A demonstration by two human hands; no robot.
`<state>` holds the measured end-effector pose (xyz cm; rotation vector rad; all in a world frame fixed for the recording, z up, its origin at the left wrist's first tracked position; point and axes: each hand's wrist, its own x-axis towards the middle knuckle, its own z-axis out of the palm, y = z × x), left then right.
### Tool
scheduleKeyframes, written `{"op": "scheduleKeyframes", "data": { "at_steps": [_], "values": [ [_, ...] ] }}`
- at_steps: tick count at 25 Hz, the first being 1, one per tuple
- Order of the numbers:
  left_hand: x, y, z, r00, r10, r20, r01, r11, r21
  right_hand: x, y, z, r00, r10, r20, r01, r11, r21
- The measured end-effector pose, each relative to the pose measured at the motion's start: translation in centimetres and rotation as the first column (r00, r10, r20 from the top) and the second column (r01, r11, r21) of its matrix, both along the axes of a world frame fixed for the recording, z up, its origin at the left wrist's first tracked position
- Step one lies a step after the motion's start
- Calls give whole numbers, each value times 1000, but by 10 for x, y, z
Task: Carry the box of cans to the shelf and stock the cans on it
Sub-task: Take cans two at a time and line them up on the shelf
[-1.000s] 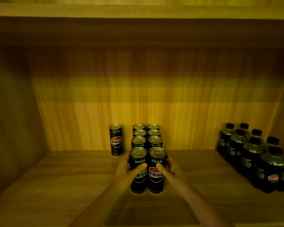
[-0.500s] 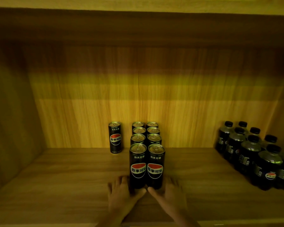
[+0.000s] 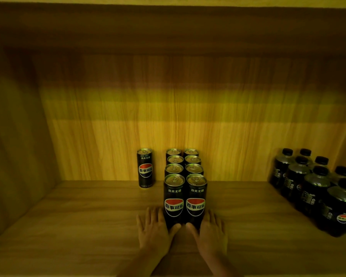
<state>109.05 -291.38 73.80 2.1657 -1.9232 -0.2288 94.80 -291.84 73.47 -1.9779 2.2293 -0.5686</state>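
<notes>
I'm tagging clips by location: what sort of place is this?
Probably a shop or stockroom drinks display: a wood-grain shelf holds a neat double row of identical black cola cans, labels facing out, with a block of dark bottles further right.

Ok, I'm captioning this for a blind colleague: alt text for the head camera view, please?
A left hand and right hand lie flat on a wooden shelf, thumbs at the base of the front pair in a double row of eight black cola cans. A lone can stands left of the row; dark bottles cluster at the right.
</notes>
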Motion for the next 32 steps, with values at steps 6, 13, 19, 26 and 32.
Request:
{"op": "scheduleKeyframes", "data": {
  "at_steps": [6,13,19,26,32],
  "values": [
    [-1,0,0,1000,3,-5,-3,1000,-4,-2,2,3,999,28,16,-29,998,50],
    [30,52,34,993,23,115,-5,988,-154,-7,59,44,961,253,111,-202,918,-342],
    [101,133,85,968,128,214,-88,979,-186,52,100,112,799,584,-146,-599,751,-278],
    [176,223,87,953,201,227,-160,969,-187,124,147,112,715,681,-159,-694,719,-42],
    [225,274,64,964,180,196,-145,973,-181,174,199,83,720,673,-169,-685,728,-19]
  ]
}}
